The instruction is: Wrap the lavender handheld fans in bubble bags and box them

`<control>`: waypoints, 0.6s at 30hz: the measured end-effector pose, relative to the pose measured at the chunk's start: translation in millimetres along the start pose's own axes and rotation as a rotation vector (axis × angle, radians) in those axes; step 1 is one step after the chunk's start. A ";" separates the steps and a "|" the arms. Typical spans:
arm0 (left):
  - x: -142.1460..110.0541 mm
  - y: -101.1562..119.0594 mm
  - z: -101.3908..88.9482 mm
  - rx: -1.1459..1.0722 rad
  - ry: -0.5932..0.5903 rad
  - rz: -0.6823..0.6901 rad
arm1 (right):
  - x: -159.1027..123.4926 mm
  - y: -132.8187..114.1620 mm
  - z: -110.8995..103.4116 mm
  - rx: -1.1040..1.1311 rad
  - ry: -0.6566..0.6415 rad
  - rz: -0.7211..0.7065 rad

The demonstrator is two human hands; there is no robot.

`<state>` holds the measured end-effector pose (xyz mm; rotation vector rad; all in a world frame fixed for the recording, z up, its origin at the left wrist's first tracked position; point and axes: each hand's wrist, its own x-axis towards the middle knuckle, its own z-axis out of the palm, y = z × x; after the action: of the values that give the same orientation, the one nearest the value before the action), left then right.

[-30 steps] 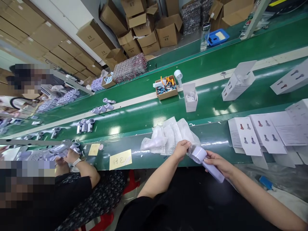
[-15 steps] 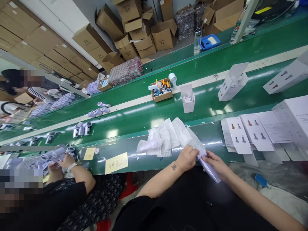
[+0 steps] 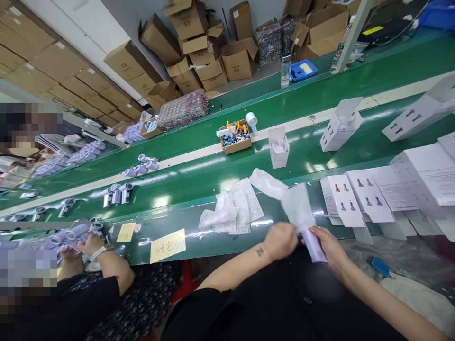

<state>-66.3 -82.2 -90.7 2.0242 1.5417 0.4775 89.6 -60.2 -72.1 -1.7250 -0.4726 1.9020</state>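
Note:
My right hand (image 3: 329, 248) grips the pale lavender handle of a handheld fan (image 3: 314, 246). The fan's upper part sits inside a cloudy bubble-wrap bag (image 3: 298, 206), which points up and away from me. My left hand (image 3: 282, 240) is a slightly blurred fist just left of the bag's lower end; whether anything is in its fingers is hidden. Another bubble-wrap bag (image 3: 268, 183) lies loose beyond the wrapped fan. Further left on the bench, several more bubble-wrap bags (image 3: 247, 201) overlap, and one wrapped item (image 3: 218, 215) rests beside them.
Folded white printed boxes (image 3: 369, 194) stand at right. Across the green belt are an open white box (image 3: 279, 149), a small carton of parts (image 3: 236, 144) and a standing fan (image 3: 251, 121). At left, a co-worker's hands (image 3: 90, 244) handle lavender fans. A yellow note (image 3: 168, 245) lies on the bench.
My left hand has come off the fan and moved slightly left. The fan is now more upright in my right hand, its bag separated from the loose bag beyond.

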 end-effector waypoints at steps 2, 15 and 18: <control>3.6 9.8 -4.4 -0.095 -0.081 0.056 | 2.8 1.6 -0.6 -0.015 0.041 -0.027; 9.9 28.7 -102.4 -0.616 -0.088 -0.072 | -48.3 -54.3 -19.8 -0.427 -0.271 -0.388; 13.7 19.9 -81.0 -0.514 -0.182 0.059 | -44.3 -43.5 -19.0 -0.455 -0.423 -0.475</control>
<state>-94.2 -56.1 -15.3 1.6627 1.1120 0.6205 116.9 -53.2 -13.6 -1.2737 -1.4290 1.8784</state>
